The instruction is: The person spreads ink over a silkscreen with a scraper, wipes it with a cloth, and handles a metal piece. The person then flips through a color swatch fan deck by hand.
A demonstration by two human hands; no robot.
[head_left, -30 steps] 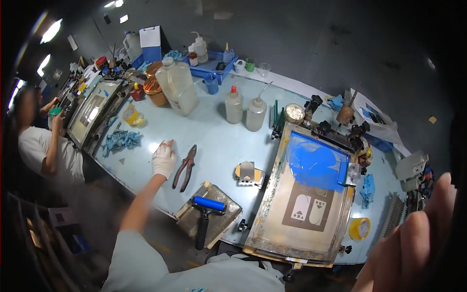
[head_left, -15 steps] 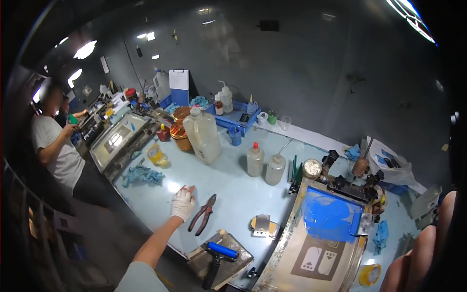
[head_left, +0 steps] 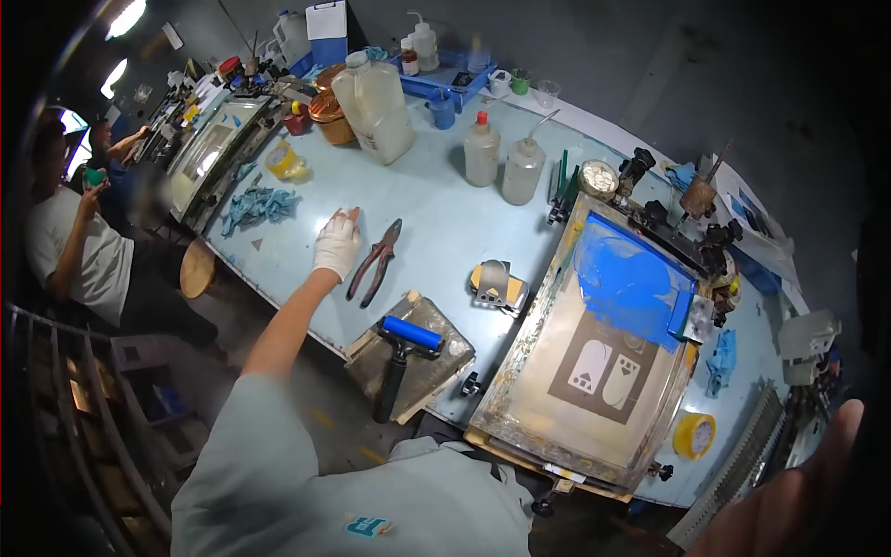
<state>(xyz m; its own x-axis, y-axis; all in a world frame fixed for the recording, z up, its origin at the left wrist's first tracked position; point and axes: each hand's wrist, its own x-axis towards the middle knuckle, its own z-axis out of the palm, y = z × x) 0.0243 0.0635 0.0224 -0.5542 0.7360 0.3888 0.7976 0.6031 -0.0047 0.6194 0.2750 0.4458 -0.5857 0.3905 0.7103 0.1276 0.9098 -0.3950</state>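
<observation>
My left hand (head_left: 337, 246), in a white fingertip-less glove, lies on the light blue tabletop with its fingers stretched forward and nothing visible in them. Just right of it, apart from the fingers, are pliers (head_left: 376, 264) with dark red handles. A blue ink roller (head_left: 412, 334) with a black handle rests on a grimy plate (head_left: 436, 369) nearer my body. At the right edge, close to the camera, my right hand (head_left: 789, 497) is dark and blurred, one finger stretched upward; no object shows in it. A printing screen (head_left: 520, 408) with blue ink (head_left: 626, 278) stands between the hands.
Beyond the hand are a crumpled blue cloth (head_left: 260, 206), yellow tape (head_left: 283, 161), a large jug (head_left: 374, 107) and two bottles (head_left: 482, 153). A small metal piece (head_left: 494, 280) lies left of the screen; a tape roll (head_left: 693, 434) lies right. Other people (head_left: 79, 251) are at left.
The view has tilted down, so the table appears higher and my shirt shows. My left hand stays by the pliers. My right hand sits lower at the edge and is more blurred.
</observation>
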